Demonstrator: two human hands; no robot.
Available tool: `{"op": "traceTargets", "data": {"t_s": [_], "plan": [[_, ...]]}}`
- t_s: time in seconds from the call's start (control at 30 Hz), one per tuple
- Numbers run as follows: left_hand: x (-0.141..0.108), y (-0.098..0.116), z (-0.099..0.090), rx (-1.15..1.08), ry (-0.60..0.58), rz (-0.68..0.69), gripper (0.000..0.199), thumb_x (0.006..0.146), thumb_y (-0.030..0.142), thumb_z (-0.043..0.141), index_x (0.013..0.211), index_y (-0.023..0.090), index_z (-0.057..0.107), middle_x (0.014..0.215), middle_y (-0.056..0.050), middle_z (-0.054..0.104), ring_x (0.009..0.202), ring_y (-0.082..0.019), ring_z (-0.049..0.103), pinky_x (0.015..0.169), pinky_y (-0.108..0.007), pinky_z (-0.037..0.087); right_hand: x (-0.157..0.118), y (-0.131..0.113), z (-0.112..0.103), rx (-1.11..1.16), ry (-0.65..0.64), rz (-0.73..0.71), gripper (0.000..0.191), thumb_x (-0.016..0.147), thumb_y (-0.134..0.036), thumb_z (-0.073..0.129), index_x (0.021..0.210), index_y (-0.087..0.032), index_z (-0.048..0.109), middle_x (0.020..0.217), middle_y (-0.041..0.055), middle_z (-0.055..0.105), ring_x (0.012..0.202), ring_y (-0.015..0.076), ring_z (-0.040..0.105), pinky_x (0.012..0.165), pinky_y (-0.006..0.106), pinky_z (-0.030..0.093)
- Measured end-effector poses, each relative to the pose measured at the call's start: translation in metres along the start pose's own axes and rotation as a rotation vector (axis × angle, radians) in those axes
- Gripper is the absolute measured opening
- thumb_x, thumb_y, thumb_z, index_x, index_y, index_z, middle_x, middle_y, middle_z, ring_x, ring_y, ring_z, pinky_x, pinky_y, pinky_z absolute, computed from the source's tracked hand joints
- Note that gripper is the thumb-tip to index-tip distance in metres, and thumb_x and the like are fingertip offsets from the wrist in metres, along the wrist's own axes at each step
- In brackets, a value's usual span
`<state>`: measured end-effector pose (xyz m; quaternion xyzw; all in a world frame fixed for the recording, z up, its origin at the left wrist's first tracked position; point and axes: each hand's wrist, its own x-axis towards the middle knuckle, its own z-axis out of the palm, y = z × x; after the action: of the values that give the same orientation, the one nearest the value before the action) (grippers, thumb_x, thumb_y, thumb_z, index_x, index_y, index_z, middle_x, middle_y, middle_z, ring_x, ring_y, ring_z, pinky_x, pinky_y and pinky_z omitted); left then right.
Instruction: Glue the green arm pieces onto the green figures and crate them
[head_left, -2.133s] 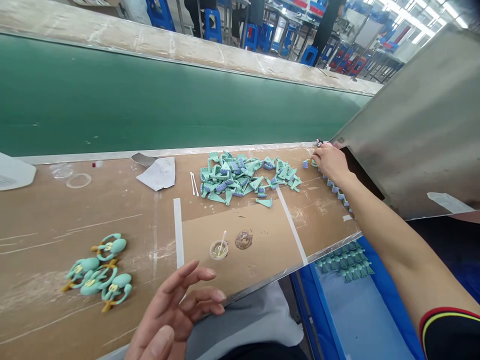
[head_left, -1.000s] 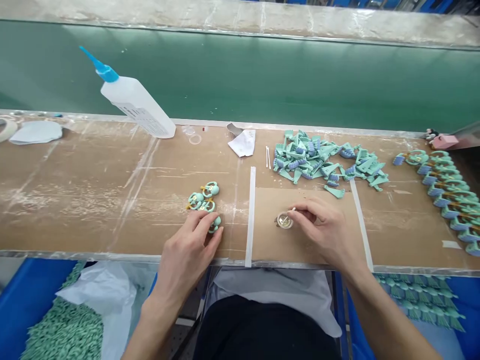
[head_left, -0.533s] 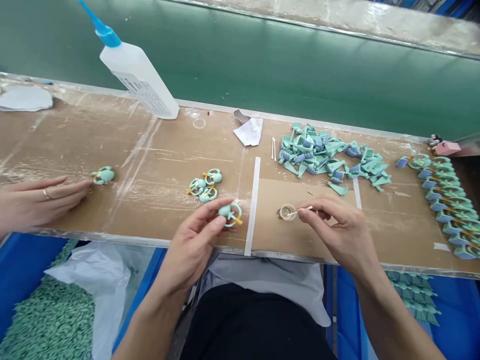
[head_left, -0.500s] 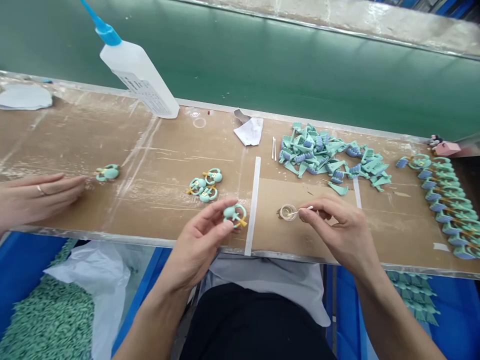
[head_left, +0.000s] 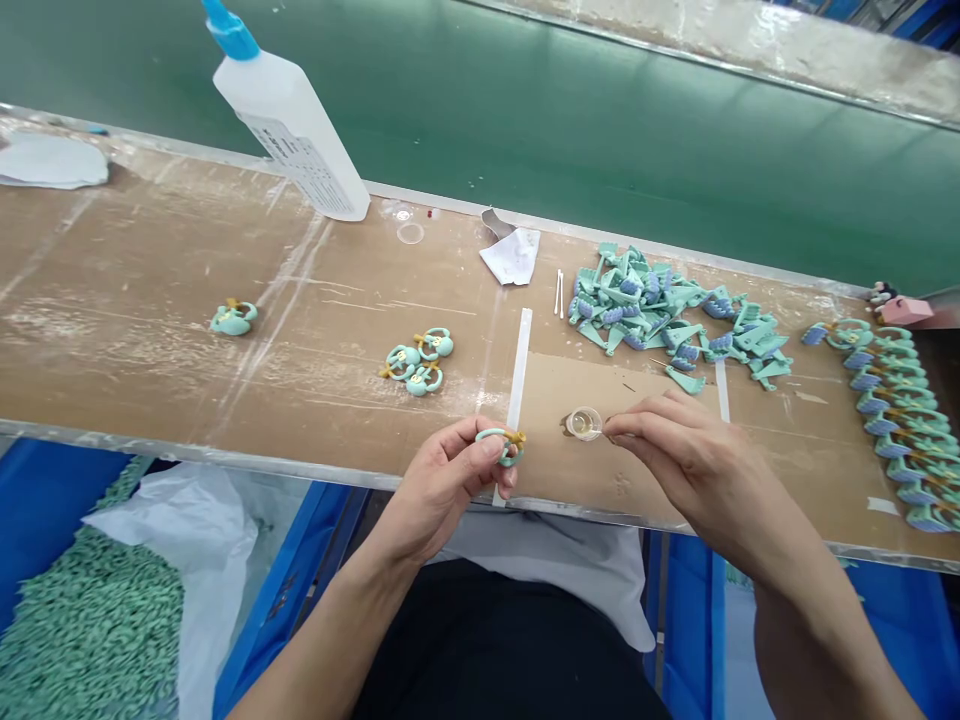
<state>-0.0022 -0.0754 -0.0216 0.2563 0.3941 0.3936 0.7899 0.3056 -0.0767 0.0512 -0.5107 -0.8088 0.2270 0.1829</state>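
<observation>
Between the thumb and fingers of my left hand (head_left: 450,478) is a mint-green ring-shaped plastic piece (head_left: 491,436) with a yellow-orange part, held near the bench's front edge. My right hand (head_left: 679,445) pinches a cotton swab (head_left: 598,432), its tip at a small clear cup (head_left: 583,424) that holds a little liquid; most of the swab is hidden by my fingers. To the left lies a cluster of several similar ring pieces (head_left: 420,360). One more ring piece (head_left: 234,318) sits farther left by itself.
A pile of green and purple pieces (head_left: 637,295) lies at the back right, with two cotton swabs (head_left: 559,294) beside it. Finished-looking pieces form a row (head_left: 892,420) at far right. A white bottle (head_left: 300,140) leans behind. Blue bins (head_left: 277,600) stand below the bench.
My left hand has turned the ring piece and moved right. My right hand has tilted over the cup with the swab. Another person's hand at the left has gone from view.
</observation>
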Motion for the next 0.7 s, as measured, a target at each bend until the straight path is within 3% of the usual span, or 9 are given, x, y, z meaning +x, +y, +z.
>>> {"op": "traceTargets", "data": {"t_s": [0.17, 0.3, 0.43, 0.57, 0.7], "plan": [[0.002, -0.002, 0.008, -0.075, 0.050, -0.034, 0.038, 0.099, 0.050, 0.103, 0.119, 0.019, 0.093, 0.092, -0.005, 0.079, 0.070, -0.015, 0.068, 0.065, -0.028, 0.055, 0.004, -0.001, -0.008, -0.089, -0.092, -0.108, 0.029, 0.128, -0.014, 0.055, 0.125, -0.027, 0.080, 0.115, 0.0080, 0.084, 0.100, 0.0284, 0.070, 0.089, 0.044, 0.054], [0.005, -0.006, 0.017, -0.076, 0.064, 0.003, 0.040, 0.094, 0.048, 0.109, 0.116, 0.018, 0.096, 0.096, -0.008, 0.084, 0.073, -0.013, 0.069, 0.066, -0.025, 0.055, 0.006, 0.000, -0.008, -0.094, -0.053, -0.129, 0.027, 0.128, -0.018, 0.056, 0.124, -0.028, 0.082, 0.114, 0.0084, 0.085, 0.096, 0.0278, 0.070, 0.088, 0.043, 0.053], [0.007, -0.014, 0.026, -0.046, 0.052, 0.033, 0.040, 0.094, 0.045, 0.108, 0.122, 0.019, 0.096, 0.096, -0.008, 0.086, 0.078, -0.017, 0.078, 0.073, -0.030, 0.065, 0.002, 0.001, -0.004, -0.018, 0.007, -0.054, 0.021, 0.127, -0.024, 0.064, 0.122, -0.028, 0.083, 0.116, 0.0079, 0.087, 0.100, 0.0283, 0.077, 0.087, 0.042, 0.056], [0.008, -0.021, 0.033, 0.082, 0.090, 0.139, 0.028, 0.097, 0.041, 0.105, 0.112, 0.020, 0.098, 0.098, -0.008, 0.088, 0.084, -0.019, 0.080, 0.083, -0.033, 0.070, -0.011, -0.007, 0.007, 0.121, 0.269, 0.111, 0.014, 0.122, -0.025, 0.074, 0.120, -0.030, 0.087, 0.112, 0.0050, 0.090, 0.093, 0.0257, 0.081, 0.083, 0.040, 0.060], [0.007, -0.025, 0.040, 0.232, 0.104, 0.232, 0.017, 0.100, 0.037, 0.100, 0.108, 0.022, 0.099, 0.105, -0.009, 0.086, 0.084, -0.019, 0.076, 0.074, -0.031, 0.065, -0.025, -0.021, 0.029, 0.357, 0.501, 0.355, 0.008, 0.118, -0.034, 0.084, 0.117, -0.031, 0.092, 0.108, 0.0050, 0.092, 0.090, 0.0269, 0.085, 0.076, 0.038, 0.063]]}}
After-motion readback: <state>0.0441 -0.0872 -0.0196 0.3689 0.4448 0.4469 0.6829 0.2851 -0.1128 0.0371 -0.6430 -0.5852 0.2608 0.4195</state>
